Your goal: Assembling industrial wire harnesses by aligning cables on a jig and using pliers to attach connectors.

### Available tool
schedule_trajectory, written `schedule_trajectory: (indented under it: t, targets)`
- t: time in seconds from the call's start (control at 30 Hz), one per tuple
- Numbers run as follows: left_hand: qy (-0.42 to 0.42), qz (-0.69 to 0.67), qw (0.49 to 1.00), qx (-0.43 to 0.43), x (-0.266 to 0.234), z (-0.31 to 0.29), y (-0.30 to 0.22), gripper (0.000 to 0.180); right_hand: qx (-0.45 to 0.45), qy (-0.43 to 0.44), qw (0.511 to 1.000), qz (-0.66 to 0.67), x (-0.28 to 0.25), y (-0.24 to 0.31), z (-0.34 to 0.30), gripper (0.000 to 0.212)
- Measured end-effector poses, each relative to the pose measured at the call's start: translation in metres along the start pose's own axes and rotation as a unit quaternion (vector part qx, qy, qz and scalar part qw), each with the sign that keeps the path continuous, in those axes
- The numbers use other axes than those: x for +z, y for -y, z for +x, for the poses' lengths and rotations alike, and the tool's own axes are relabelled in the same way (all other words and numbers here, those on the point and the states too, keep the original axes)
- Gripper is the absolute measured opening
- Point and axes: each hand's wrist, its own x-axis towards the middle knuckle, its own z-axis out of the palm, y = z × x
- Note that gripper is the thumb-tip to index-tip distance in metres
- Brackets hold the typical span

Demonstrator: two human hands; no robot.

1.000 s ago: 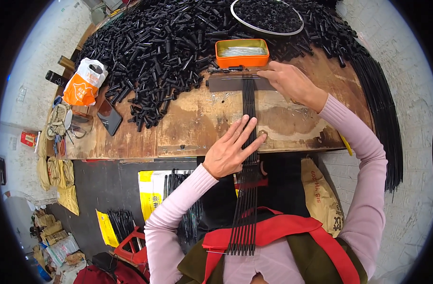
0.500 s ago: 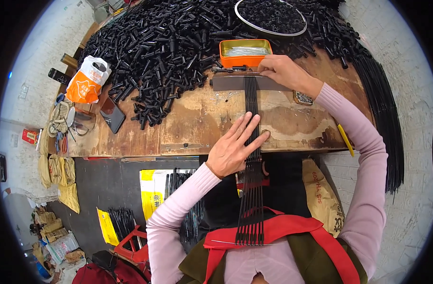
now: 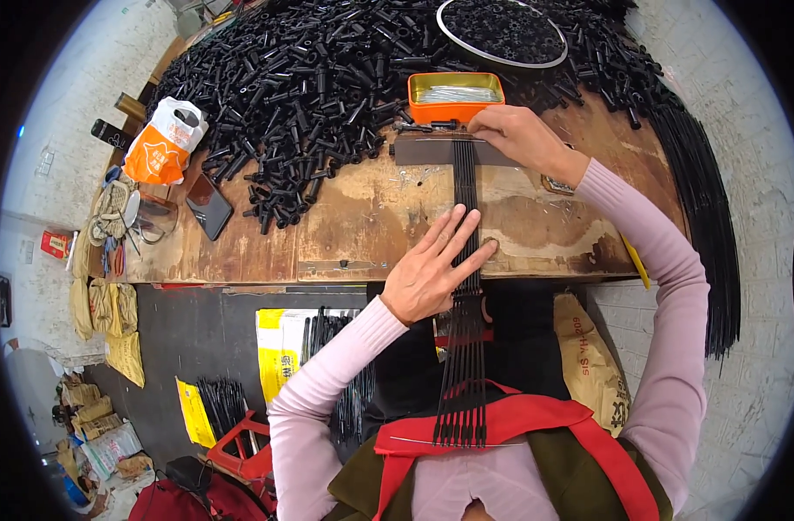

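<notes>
A bundle of thin black rods point(image 3: 464, 382) runs from the red apron band point(image 3: 544, 412) at my chest up onto the wooden table. My left hand point(image 3: 425, 276) lies over the rods at the table's near edge, fingers stretched and spread. The rods' far ends lie across a dark grey flat bar point(image 3: 425, 151). At those ends my right hand point(image 3: 529, 141) is closed in a pinch; whatever its fingertips hold is hidden. Just beyond it stands an orange tin point(image 3: 444, 113) with thin silver pins point(image 3: 456, 93) inside.
A large heap of black tubular parts point(image 3: 301, 95) covers the back, with a pale ring point(image 3: 443, 26) on top. To the left are a phone point(image 3: 209, 208) and an orange-white bag point(image 3: 158, 148). Long black rods point(image 3: 709, 234) hang off the right side, near a yellow tool point(image 3: 637, 262).
My right hand has shifted slightly down, its fingertips closer to the rods' far ends. The left hand stays flat on the rods. The whole view has moved a little.
</notes>
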Motion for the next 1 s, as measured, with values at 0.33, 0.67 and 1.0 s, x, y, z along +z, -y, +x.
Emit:
schedule_trajectory:
  t: [0.33, 0.67, 1.0]
  targets:
    - [0.004, -0.005, 1.000, 0.001, -0.001, -0.001, 0.000, 0.089, 0.041, 0.047, 0.983, -0.170, -0.012, 0.002, -0.009, 0.023]
    - [-0.026, 0.026, 0.998, -0.043, -0.035, 0.031, 0.040, 0.058, 0.057, 0.220, 0.915, 0.335, -0.030, 0.150, -0.079, 0.084]
    - [-0.064, -0.410, 0.902, -0.121, -0.001, 0.066, 0.070, 0.051, 0.194, 0.041, 0.936, 0.291, -0.088, 0.218, -0.043, 0.026]
